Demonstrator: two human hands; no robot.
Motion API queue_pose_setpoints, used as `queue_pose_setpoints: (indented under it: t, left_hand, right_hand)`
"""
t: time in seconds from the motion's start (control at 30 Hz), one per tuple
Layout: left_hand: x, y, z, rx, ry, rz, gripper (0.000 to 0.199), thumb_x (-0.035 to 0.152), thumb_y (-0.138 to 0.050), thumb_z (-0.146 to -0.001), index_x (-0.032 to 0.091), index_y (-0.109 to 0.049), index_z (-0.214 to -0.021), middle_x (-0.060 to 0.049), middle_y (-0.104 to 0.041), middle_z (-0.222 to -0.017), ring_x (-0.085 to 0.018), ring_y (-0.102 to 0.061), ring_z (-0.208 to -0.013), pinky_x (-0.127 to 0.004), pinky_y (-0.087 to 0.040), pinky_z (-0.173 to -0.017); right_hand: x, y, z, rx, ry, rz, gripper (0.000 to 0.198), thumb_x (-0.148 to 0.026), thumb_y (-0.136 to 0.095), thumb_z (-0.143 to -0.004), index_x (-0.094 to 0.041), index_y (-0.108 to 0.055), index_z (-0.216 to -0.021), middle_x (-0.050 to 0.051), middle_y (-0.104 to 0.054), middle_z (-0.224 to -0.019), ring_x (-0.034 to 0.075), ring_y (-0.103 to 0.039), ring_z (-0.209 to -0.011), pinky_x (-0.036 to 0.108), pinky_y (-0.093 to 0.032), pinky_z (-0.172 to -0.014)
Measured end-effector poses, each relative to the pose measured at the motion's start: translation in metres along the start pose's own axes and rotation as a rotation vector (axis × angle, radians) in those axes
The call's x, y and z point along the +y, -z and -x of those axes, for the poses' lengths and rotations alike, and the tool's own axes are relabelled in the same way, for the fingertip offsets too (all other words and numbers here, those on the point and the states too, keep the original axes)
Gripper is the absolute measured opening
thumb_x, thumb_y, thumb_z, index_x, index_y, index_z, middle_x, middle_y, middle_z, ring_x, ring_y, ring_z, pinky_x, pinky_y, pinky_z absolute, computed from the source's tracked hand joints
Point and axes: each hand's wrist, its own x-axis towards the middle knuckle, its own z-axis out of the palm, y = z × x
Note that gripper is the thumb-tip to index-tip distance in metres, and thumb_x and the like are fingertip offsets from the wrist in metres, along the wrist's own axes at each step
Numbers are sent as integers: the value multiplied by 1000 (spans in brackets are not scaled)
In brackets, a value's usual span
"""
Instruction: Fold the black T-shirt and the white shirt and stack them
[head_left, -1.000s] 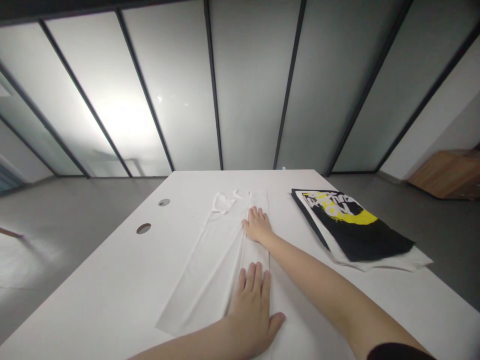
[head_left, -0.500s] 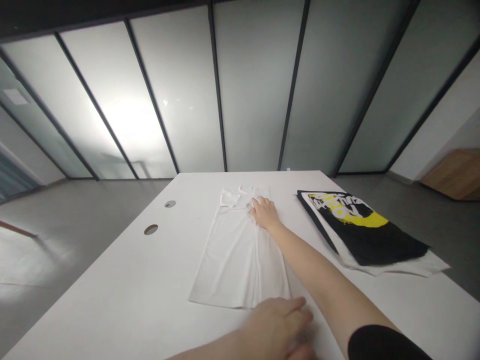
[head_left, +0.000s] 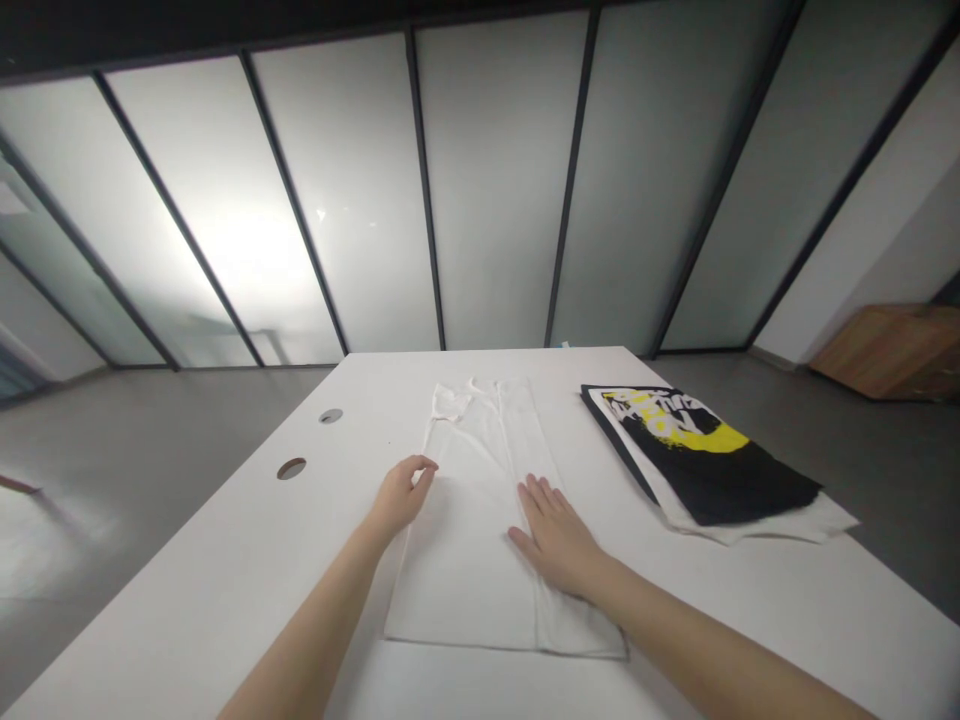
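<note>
A white T-shirt [head_left: 465, 560], folded into a long narrow shape, lies on the white table [head_left: 247, 590], its hem towards me and its rumpled collar part at the far end. My left hand [head_left: 397, 497] is at the garment's left edge, thumb and forefinger tips brought together in a pinch on the cloth. Flat on the right part of the shirt rests my right hand [head_left: 561, 540], fingers stretched out and the thumb spread to the left. A lengthwise fold line runs beside the right fingertips.
To the right lies a stack of shirts [head_left: 727, 480], the top one black with a yellow and white print. Two round holes pierce the table on the left, the nearer cable hole [head_left: 292, 469] being larger. Frosted glass panels [head_left: 495, 200] stand behind the table.
My left hand has moved from the near hem up to the shirt's left edge. My right hand has slid from the collar end towards me, and the near cloth lies wider.
</note>
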Motion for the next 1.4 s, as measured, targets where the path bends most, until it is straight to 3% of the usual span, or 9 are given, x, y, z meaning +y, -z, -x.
queue_pose_setpoints:
  t: [0.13,0.33,0.6,0.73,0.8,0.93,1.13,1.27,1.4]
  left_hand:
    - [-19,-11,8,47,-84,-110,30,30,-50,-99,23,-71,-119,-10,-74,-130,-27,-65,-127,-47,-51,-111]
    - [-8,-21,20,-236,-241,-281,47,36,-63,-98,28,-62,-144,-10,-44,-167,-34,-30,-160,-60,-28,-127]
    - [30,0,26,-354,-307,-203,37,41,-77,-87,26,-76,-121,-10,-73,-124,-31,-61,-130,-55,-28,-127]
    - [41,-6,28,-359,-358,-72,30,38,-63,-97,23,-75,-121,-7,-76,-96,-24,-69,-100,-43,-48,-106]
    - [40,-11,28,-325,-330,-41,34,37,-54,-102,23,-72,-127,-8,-77,-100,-24,-69,-103,-41,-50,-103]
    - [23,-20,23,-241,-256,-162,40,37,-47,-106,22,-65,-139,-12,-68,-142,-27,-57,-139,-45,-40,-119]
    - [2,-25,17,-264,-75,-420,49,41,-50,-105,25,-55,-151,-11,-46,-166,-34,-39,-155,-56,-30,-126]
    - [5,-18,13,-190,3,-503,40,41,-46,-107,26,-61,-141,-12,-56,-158,-35,-50,-146,-56,-36,-120]
    - [9,-3,7,-99,133,-536,37,42,-39,-109,21,-67,-122,-13,-77,-112,-31,-68,-112,-44,-49,-99]
  right_hand:
    - [56,24,1,-22,167,31,85,-66,-39,-104,-14,-28,-170,17,-18,-175,35,-14,-163,54,-17,-133]
    - [86,27,7,29,109,58,75,-61,-32,-108,-19,-28,-170,15,-18,-176,36,-9,-163,61,-18,-130]
    - [73,20,59,-96,-172,-24,77,-61,-50,-99,-25,-40,-166,12,-23,-175,41,-21,-161,60,-29,-127]
    - [68,46,67,-22,-224,-55,52,-53,-46,-102,-22,-71,-135,17,-60,-152,42,-55,-142,61,-39,-120]
    - [58,55,65,37,-196,-67,48,-48,-41,-104,-19,-74,-124,18,-68,-141,39,-59,-137,58,-36,-122]
    - [21,56,62,66,-98,-143,48,-42,-49,-102,-18,-67,-139,18,-55,-155,36,-45,-148,55,-34,-124]
    - [-47,53,79,-134,235,-329,50,-31,-70,-91,-29,-65,-141,10,-59,-135,29,-54,-126,43,-44,-110]
    - [-61,52,87,-196,350,-337,48,-33,-76,-88,-32,-69,-136,9,-56,-138,31,-50,-129,46,-40,-112]
    - [-54,59,89,-290,437,-421,30,-31,-76,-88,-28,-77,-118,7,-65,-124,24,-60,-114,35,-46,-101]
